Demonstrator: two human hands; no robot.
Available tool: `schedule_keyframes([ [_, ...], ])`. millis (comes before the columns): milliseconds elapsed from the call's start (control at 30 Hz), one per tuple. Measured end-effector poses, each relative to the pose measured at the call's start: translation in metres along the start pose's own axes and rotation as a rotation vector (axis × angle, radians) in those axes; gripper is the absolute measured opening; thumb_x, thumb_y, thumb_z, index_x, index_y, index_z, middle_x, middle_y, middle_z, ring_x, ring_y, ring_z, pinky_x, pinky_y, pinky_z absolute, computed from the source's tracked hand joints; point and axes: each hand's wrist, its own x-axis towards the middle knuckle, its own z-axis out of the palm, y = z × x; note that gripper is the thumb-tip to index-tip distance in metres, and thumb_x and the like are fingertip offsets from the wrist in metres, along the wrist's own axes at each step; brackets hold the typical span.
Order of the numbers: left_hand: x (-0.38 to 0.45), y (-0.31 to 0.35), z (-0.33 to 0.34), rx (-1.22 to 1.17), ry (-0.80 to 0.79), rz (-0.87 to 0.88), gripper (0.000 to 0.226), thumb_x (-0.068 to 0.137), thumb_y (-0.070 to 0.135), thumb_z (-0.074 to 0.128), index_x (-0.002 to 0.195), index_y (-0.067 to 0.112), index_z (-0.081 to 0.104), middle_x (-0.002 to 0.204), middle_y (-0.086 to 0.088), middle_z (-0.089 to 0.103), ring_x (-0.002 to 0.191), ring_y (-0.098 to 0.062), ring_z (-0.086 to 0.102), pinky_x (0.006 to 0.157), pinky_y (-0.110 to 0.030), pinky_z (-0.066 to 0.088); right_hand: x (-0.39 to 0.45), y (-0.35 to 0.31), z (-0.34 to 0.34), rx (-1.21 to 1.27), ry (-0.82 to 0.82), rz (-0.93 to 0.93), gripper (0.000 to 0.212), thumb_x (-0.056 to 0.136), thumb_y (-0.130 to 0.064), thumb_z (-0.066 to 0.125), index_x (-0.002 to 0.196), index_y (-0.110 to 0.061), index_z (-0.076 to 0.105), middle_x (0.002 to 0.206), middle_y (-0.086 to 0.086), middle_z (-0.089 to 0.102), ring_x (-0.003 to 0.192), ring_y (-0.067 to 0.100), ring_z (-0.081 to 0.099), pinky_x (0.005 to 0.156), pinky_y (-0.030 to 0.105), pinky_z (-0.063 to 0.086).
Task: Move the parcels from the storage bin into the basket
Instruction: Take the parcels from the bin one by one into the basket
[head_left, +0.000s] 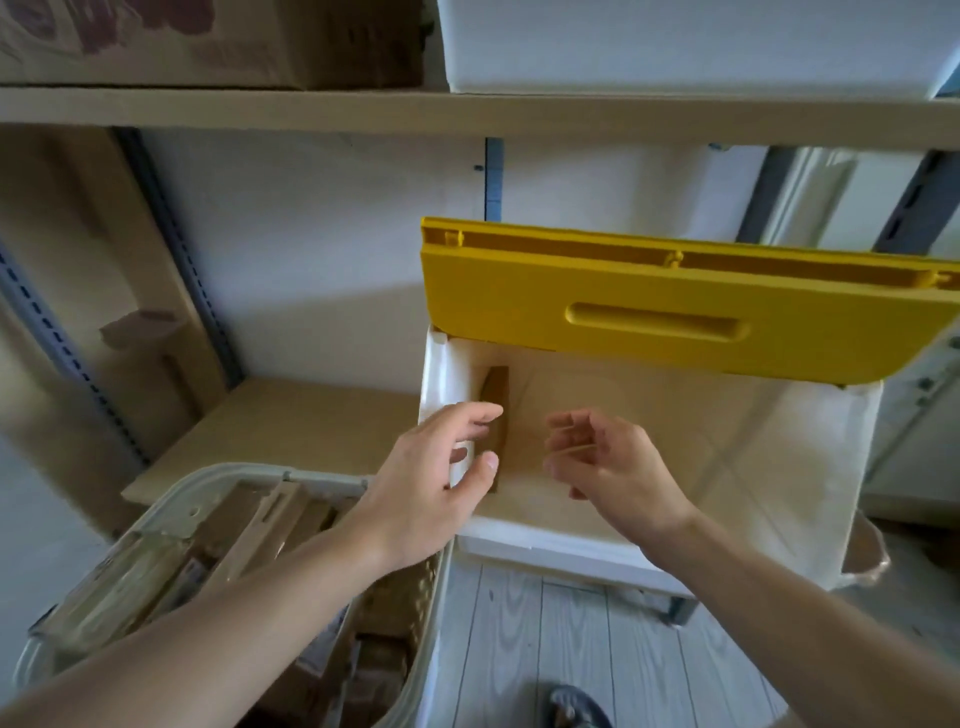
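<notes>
A white storage bin (810, 467) with a raised yellow lid (675, 312) stands on the shelf at the centre right. Inside it, one thin brown parcel (496, 395) leans upright against the left wall. My left hand (441, 467) reaches over the bin's left rim with fingers spread, close to the parcel and holding nothing. My right hand (597, 457) hovers inside the bin with loosely curled fingers, empty. A cream basket (218, 478) at the lower left holds several brown parcels (374, 649) under my left forearm.
A wooden shelf board (291, 415) runs left of the bin, with metal uprights (176, 249) behind. An upper shelf carries a cardboard box (208, 41) and a white box (675, 47). Grey plank floor (597, 649) and a shoe (576, 706) lie below.
</notes>
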Motion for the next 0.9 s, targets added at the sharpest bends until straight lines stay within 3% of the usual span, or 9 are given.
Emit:
schedule_keyframes([
  [133,0.026,-0.001,0.030,0.078,0.020,-0.108,0.047,0.103,0.025,0.053,0.149,0.026,0.044,0.146,0.010,0.052,0.136,-0.003,0.046,0.115,-0.032,0.039,0.014,0.018,-0.010,-0.054,0.029,0.024,0.033,0.076,-0.010,0.078,0.101,-0.029,0.068,0.092,-0.004,0.069,0.080,0.016,0.067,0.068,0.030,0.052],
  [200,0.042,-0.004,0.044,0.134,0.023,-0.181,0.049,0.102,0.024,0.051,0.149,0.026,0.042,0.138,0.005,0.058,0.129,-0.015,0.053,0.111,-0.035,0.042,0.026,0.023,-0.011,-0.104,0.034,0.024,0.035,0.080,-0.007,0.076,0.107,-0.026,0.068,0.096,-0.006,0.068,0.084,0.013,0.068,0.072,0.031,0.054],
  [267,0.058,-0.009,0.056,0.168,0.007,-0.256,0.053,0.101,0.022,0.051,0.151,0.025,0.037,0.136,0.000,0.058,0.120,-0.020,0.059,0.101,-0.030,0.043,0.039,0.026,-0.011,-0.159,0.032,0.023,0.036,0.080,-0.008,0.076,0.110,-0.026,0.067,0.095,-0.010,0.067,0.085,0.009,0.068,0.074,0.027,0.053],
  [300,0.067,-0.013,0.062,0.187,-0.013,-0.298,0.056,0.100,0.020,0.052,0.153,0.023,0.035,0.143,-0.003,0.053,0.124,-0.022,0.056,0.100,-0.029,0.041,0.045,0.028,-0.011,-0.186,0.027,0.020,0.037,0.080,-0.008,0.077,0.111,-0.027,0.066,0.094,-0.012,0.066,0.085,0.007,0.067,0.074,0.024,0.051],
  [467,0.111,-0.045,0.086,0.444,-0.190,-0.472,0.058,0.096,0.018,0.062,0.146,0.005,0.036,0.148,-0.025,0.037,0.135,-0.044,0.043,0.110,-0.043,0.040,0.068,0.043,-0.014,-0.330,-0.044,0.030,0.040,0.082,-0.014,0.076,0.117,-0.028,0.064,0.099,-0.013,0.063,0.090,0.010,0.064,0.061,0.006,0.041],
  [600,0.136,-0.067,0.100,0.705,-0.315,-0.448,0.062,0.092,0.040,0.063,0.146,0.016,0.046,0.149,-0.026,0.038,0.141,-0.044,0.033,0.112,-0.045,0.036,0.080,0.056,-0.021,-0.402,-0.111,0.054,0.041,0.084,-0.017,0.074,0.123,-0.027,0.062,0.114,-0.004,0.063,0.099,0.015,0.064,0.074,0.022,0.048],
  [700,0.143,-0.076,0.105,0.828,-0.332,-0.430,0.056,0.091,0.046,0.060,0.138,0.016,0.055,0.140,-0.021,0.049,0.136,-0.041,0.037,0.108,-0.045,0.038,0.086,0.060,-0.023,-0.409,-0.122,0.073,0.040,0.085,-0.017,0.074,0.123,-0.026,0.064,0.118,-0.002,0.062,0.099,0.018,0.065,0.079,0.025,0.050],
  [900,0.133,-0.066,0.107,0.793,-0.352,-0.349,0.045,0.096,0.027,0.058,0.140,0.022,0.051,0.136,-0.017,0.048,0.124,-0.041,0.055,0.094,-0.043,0.048,0.090,0.064,-0.026,-0.425,-0.165,0.103,0.044,0.088,-0.018,0.073,0.130,-0.025,0.061,0.123,-0.005,0.058,0.102,0.015,0.062,0.064,0.002,0.039],
])
